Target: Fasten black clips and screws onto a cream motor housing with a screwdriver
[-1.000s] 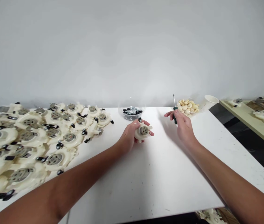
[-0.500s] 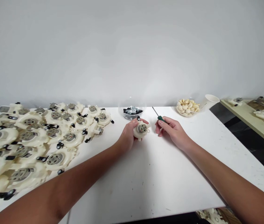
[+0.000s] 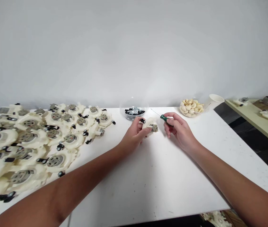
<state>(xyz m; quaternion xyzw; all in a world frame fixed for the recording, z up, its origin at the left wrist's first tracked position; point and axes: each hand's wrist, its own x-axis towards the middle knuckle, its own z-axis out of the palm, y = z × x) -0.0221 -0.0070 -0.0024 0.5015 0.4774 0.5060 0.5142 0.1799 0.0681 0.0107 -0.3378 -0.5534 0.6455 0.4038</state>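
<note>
My left hand (image 3: 136,131) is closed round a small cream plastic motor housing (image 3: 151,122), its silver motor (image 3: 155,128) pointing to the right and a black piece at its upper left. The thumb presses on the housing's near side. In my right hand (image 3: 178,128) is a screwdriver (image 3: 164,118) with a green handle; its thin metal shaft points up and left, past the housing and apart from it. Just behind my left hand stands a clear round bowl (image 3: 131,118) with black and silver small parts, likely screws among them.
Many similar cream motor housings (image 3: 55,160) cover the left of the white table (image 3: 134,195). At the back right are a clear bowl of pale shell-like pieces (image 3: 191,107) and a white cup (image 3: 214,102). A second table (image 3: 254,119) holds more housings.
My left hand has turned the housing so the motor faces right instead of toward me. My right hand has shifted slightly right and up, and the screwdriver lies flatter.
</note>
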